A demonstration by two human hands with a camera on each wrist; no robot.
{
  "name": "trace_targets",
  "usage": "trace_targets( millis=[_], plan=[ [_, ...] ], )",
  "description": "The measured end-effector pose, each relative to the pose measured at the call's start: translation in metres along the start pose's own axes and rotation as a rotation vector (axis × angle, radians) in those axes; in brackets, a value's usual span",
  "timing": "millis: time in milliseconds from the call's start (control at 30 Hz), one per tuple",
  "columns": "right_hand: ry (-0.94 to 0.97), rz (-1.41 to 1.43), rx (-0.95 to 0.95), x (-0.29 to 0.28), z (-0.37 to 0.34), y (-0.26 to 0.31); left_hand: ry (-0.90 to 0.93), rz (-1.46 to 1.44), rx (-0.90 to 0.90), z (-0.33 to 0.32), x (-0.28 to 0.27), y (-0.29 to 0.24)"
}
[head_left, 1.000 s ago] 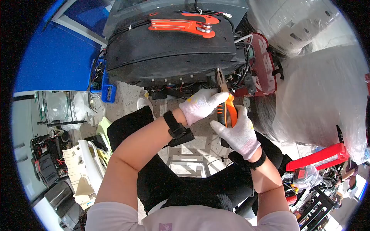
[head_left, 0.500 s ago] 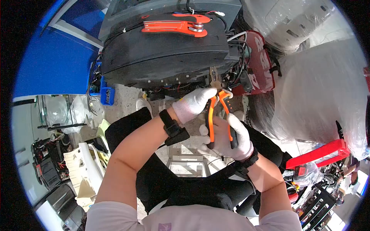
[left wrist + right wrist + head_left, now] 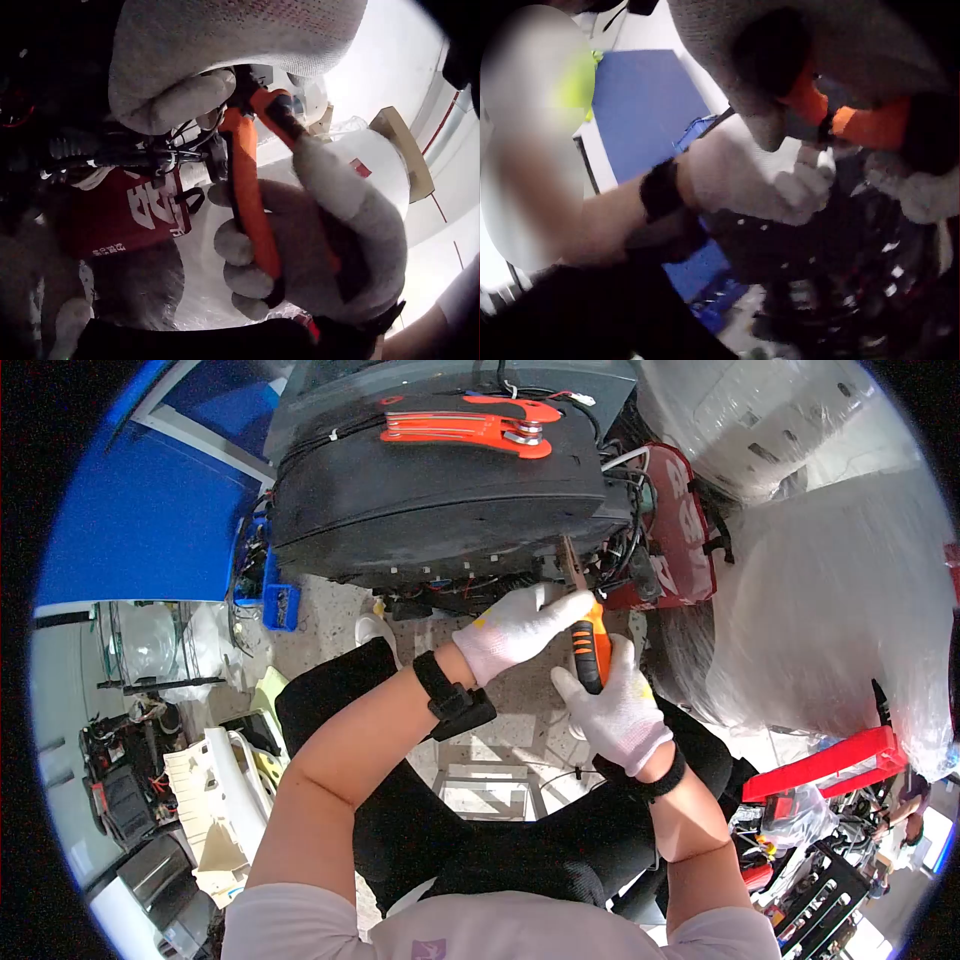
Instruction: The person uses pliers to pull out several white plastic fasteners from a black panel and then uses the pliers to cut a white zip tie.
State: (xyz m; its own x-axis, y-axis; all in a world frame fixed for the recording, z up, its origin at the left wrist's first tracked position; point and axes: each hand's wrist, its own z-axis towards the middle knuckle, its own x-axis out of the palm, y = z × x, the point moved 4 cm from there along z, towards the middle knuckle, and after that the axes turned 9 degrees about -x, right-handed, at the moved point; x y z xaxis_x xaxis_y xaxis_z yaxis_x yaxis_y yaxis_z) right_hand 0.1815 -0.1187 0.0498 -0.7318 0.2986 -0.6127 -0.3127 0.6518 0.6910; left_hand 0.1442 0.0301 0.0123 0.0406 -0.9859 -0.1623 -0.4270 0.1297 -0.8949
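Right hand (image 3: pixel 618 712) grips one pair of pliers (image 3: pixel 588 657); left hand (image 3: pixel 515 632), I can't tell; two blue bins (image 3: pixel 270 608) hold parts.

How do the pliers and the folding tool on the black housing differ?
The pliers are held in the right hand; the folding tool lies untouched on the black housing. In the head view, the pliers point forward, the folding tool lies crosswise. The pliers' handles mix orange and black; the folding tool looks mainly orange. Both show bare metal.
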Motion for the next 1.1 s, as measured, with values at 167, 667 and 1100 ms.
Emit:
trace_targets(
  millis=[167,667,1100],
  plan=[
    [-0.013,0.067,-0.049,0.005,-0.001,-0.004,-0.071,-0.148,-0.14,-0.005,0.003,-0.005],
    [0.585,1.812,0.343,0.04,-0.006,0.0,0.131,-0.591,0.019,0.0,0.007,0.02],
    [0.3,0.756,0.103,0.024,0.005,-0.01,0.1,-0.293,-0.013,0.007,0.008,0.024]
  ],
)
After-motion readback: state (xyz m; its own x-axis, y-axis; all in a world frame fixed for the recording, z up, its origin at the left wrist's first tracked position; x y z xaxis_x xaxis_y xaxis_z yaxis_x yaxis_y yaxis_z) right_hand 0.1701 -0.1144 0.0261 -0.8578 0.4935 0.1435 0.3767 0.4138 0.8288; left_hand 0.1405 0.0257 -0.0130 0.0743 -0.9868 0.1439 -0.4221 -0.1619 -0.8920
